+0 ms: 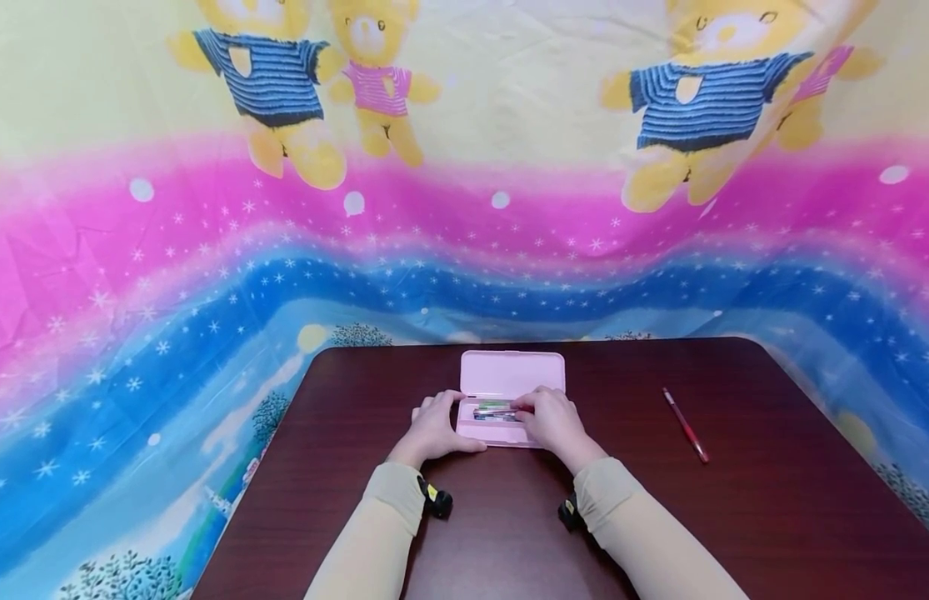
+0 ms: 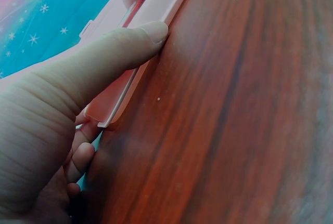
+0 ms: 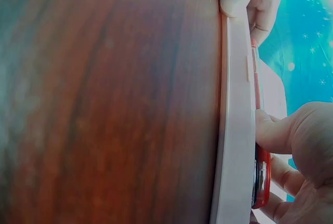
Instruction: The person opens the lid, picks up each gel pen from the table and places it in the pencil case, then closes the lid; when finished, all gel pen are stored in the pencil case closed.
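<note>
A pink pencil case [image 1: 488,432] lies on the table with its lid [image 1: 511,372] raised at the back. Several pens [image 1: 492,411] lie inside it, side by side. My left hand [image 1: 432,427] grips the left end of the case, the thumb along the front edge and the fingers around the far side. At the right half of the case, my right hand [image 1: 556,421] reaches in and pinches a red pen [image 3: 264,185] between thumb and fingers, as the right wrist view shows. Its fingers partly hide the pens' right ends.
Another red pen [image 1: 686,427] lies to the right of the case on the dark wooden table [image 1: 779,500]. Behind the table hangs a patterned cloth [image 1: 509,225] with bears and snowflakes, which also runs along both sides.
</note>
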Demonstrator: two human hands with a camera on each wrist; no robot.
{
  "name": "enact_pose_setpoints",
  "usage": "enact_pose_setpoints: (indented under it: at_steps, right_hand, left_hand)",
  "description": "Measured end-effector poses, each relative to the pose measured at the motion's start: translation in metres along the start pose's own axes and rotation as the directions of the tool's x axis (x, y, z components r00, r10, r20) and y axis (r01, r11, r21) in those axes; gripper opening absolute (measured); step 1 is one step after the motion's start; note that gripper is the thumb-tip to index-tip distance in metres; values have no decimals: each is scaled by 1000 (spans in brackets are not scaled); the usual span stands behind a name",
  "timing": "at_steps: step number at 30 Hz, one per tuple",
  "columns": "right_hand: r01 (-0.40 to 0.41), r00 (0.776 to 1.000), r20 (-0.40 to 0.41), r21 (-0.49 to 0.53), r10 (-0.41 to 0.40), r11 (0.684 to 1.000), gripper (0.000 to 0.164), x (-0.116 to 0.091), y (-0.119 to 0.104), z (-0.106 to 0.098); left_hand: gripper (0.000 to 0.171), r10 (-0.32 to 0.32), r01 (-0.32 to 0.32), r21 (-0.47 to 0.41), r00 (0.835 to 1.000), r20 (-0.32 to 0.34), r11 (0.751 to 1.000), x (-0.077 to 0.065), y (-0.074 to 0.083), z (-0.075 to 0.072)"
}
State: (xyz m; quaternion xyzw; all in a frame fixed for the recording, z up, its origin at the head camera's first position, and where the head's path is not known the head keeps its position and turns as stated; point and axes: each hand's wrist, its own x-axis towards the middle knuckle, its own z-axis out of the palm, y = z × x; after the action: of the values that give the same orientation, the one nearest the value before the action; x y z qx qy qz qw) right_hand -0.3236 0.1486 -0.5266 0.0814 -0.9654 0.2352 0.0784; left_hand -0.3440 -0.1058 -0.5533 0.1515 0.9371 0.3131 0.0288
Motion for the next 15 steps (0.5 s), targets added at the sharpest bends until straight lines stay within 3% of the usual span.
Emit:
enact_pose_setpoints:
  at_steps: [15]
  right_hand:
    - [3, 999, -49, 57, 0, 998, 25, -8, 5, -11]
  left_hand:
    - [105, 7, -7, 4, 1000, -3, 1000, 0, 1, 0]
